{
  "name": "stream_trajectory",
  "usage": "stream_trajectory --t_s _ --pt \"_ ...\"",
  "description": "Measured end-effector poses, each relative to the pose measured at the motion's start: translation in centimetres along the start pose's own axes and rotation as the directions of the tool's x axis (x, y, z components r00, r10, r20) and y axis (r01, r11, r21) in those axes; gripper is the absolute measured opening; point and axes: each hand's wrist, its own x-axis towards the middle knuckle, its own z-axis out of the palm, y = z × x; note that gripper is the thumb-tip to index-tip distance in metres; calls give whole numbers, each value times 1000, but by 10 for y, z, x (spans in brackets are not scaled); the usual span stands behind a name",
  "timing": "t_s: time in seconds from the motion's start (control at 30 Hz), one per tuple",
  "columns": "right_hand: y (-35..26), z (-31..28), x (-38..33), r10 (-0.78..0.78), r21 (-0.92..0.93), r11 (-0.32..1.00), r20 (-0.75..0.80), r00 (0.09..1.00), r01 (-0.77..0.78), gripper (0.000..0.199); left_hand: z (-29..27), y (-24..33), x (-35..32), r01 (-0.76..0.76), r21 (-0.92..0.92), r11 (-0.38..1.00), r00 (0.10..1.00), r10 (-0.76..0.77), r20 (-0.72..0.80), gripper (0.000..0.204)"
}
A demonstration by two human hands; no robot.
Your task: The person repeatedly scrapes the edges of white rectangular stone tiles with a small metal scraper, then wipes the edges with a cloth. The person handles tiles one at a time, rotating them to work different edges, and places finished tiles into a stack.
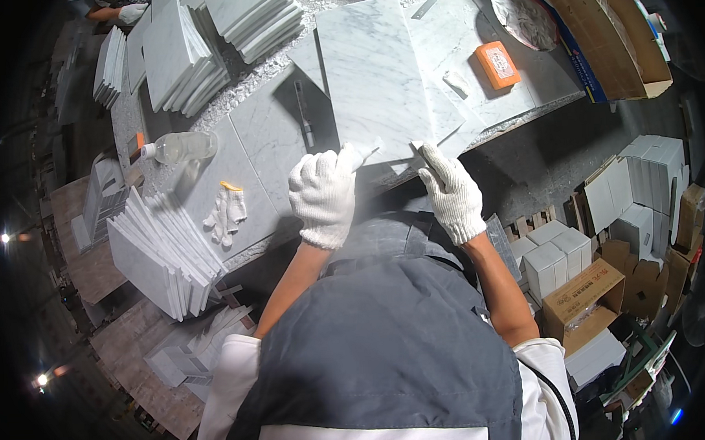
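A pale marble slab [373, 70] with grey veins lies in front of me, its near edge toward my body. My left hand [322, 199], in a white knit glove, is closed by the slab's near left corner. Its thumb side points at a small pale sliver [375, 147] by the edge; what the fingers hold is hidden. My right hand [454, 196], gloved alike, pinches a small flat white piece [417, 145] at its fingertips, close to the near right corner. Other marble pieces [450, 109] lie under and beside the slab.
Stacked tiles [176, 62] stand far left, more tiles [161, 256] near left. A clear bottle [180, 148], a loose glove [228, 214] and a thin tool [305, 116] lie on the left. An orange box [497, 65], round dish [525, 18] and carton [608, 28] are right. Another person's gloved hand [132, 13] shows far left.
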Motion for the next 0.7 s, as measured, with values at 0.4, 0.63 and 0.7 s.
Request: stream_trajectory --t_s 0.4,0.63,0.7 --pt "-1 -1 0 11 8 1000 2 1000 -11 47 5 0 4 2 27 1000 990 2 -140 26" --pt "-1 1 0 8 -4 1000 -43 999 -8 41 7 -5 -11 152 -124 981 987 -158 -41 49" --pt "1 -1 -2 -24 127 991 -76 997 34 44 11 -12 -17 264 -307 914 959 -283 -18 48"
